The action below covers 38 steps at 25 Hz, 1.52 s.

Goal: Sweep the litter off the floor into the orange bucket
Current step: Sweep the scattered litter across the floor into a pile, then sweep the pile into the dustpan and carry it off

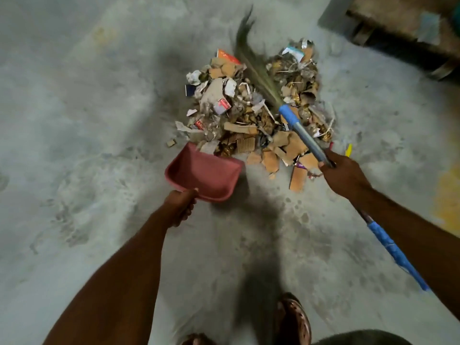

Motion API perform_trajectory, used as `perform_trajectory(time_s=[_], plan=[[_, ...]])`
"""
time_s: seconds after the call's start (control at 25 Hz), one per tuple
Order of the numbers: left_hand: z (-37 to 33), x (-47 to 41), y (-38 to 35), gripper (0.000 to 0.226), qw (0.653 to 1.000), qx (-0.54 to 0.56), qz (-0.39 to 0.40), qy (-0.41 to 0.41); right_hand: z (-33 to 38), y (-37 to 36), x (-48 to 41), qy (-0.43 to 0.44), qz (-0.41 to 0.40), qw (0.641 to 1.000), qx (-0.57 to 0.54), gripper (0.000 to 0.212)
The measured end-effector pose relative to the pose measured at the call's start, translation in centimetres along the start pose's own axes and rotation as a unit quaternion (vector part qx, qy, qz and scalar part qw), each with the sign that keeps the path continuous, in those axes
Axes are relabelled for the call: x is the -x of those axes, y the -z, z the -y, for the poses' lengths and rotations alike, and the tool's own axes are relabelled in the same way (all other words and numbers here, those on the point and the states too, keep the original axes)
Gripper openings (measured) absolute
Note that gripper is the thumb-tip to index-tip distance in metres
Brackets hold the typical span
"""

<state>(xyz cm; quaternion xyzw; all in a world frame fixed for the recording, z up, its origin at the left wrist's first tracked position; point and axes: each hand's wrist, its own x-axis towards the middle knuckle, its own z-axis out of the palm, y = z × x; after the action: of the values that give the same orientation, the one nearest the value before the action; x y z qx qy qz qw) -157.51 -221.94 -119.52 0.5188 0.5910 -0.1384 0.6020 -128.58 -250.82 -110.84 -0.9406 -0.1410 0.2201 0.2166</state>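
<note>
A heap of litter (251, 113), cardboard scraps, paper and wrappers, lies on the grey concrete floor (87, 120). My left hand (180, 207) grips the handle of a pink dustpan (206, 170), whose front lip touches the near left edge of the heap. My right hand (341, 175) grips the blue and grey handle of a broom (296, 125). The broom's bristles lie blurred across the middle of the heap, pointing away from me. The orange bucket is not in view.
A wooden pallet or bench (403, 26) stands at the top right. A yellow scrap (348, 150) lies beside my right hand. My sandalled feet (293, 319) are at the bottom edge. A yellow stain (448, 195) marks the floor at right.
</note>
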Motion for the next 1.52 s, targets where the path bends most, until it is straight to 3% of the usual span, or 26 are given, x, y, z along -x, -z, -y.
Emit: perform_trajectory(time_s=[0.2,0.36,0.52,0.76,0.92,1.16,1.52], plan=[[-8.2,-8.0,-4.1,0.036,0.995,-0.019,0.047,-0.086,-4.1,-3.2,-2.3,0.046,0.041,0.998,-0.005,0.046],[-13.4,-9.8,-7.2,0.034,0.987,-0.1,0.06,-0.113,-6.5,-4.9,-2.3,0.094,0.04,0.994,-0.029,0.04],[-14.6,-10.3,-7.5,0.035,0.987,-0.105,0.072,-0.102,-8.0,-4.3,-0.1,0.085,0.032,0.996,0.005,0.045],[-14.6,-11.3,-8.0,0.038,0.989,-0.082,0.073,-0.099,-9.6,-5.1,1.6,0.055,0.065,0.995,-0.057,0.048],[-14.2,-10.6,-8.2,0.031,0.985,-0.023,0.04,-0.164,-8.5,-4.5,2.4,0.067,0.067,0.995,-0.026,0.051],[-15.9,-0.8,-7.8,0.032,0.984,0.042,0.022,-0.172,-4.7,4.4,8.2,0.023,0.066,0.994,-0.079,0.046],[-27.1,24.0,-3.3,0.034,0.991,0.037,0.029,-0.123,7.6,25.5,21.5,-0.02,0.071,0.991,-0.11,0.043]])
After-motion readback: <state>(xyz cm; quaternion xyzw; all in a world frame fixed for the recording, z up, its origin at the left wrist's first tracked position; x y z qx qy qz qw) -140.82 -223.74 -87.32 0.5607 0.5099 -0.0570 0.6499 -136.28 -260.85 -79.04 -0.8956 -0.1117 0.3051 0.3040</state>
